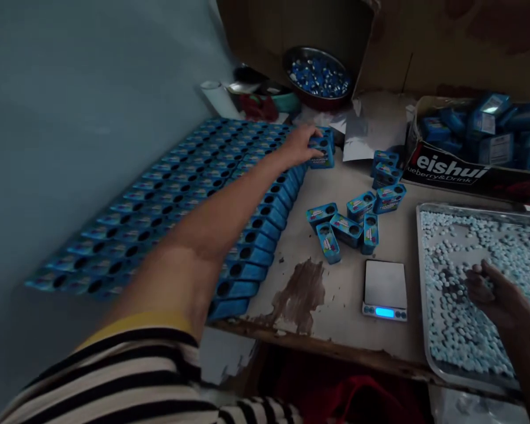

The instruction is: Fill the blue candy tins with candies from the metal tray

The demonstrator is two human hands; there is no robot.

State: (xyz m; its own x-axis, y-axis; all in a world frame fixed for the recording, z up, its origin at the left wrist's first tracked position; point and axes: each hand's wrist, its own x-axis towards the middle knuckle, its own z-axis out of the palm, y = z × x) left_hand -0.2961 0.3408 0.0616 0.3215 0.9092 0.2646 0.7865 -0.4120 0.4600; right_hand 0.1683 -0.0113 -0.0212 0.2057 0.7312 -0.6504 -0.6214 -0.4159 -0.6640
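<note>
At the far end of long rows of small blue boxes [203, 171], each with a dark round hole on top, my left hand [301, 144] has its thumb and fingers around one blue box [321, 159]. That box stands upright at the corner of the rows. Over a metal tray [421, 282] of small pale blue and white tablets [454, 330], my right hand [490, 291] is curled with its fingers closed. Whether tablets are between those fingers I cannot make out. Several loose blue boxes [347, 228] stand on the table between my hands.
A small digital scale [384, 285] with a lit display sits left of the tray. Behind are a carton [450, 168] full of blue boxes and a metal bowl [320, 103] of shiny blue pieces. A wall [92, 88] borders the left side; the wooden table edge [335, 347] is worn.
</note>
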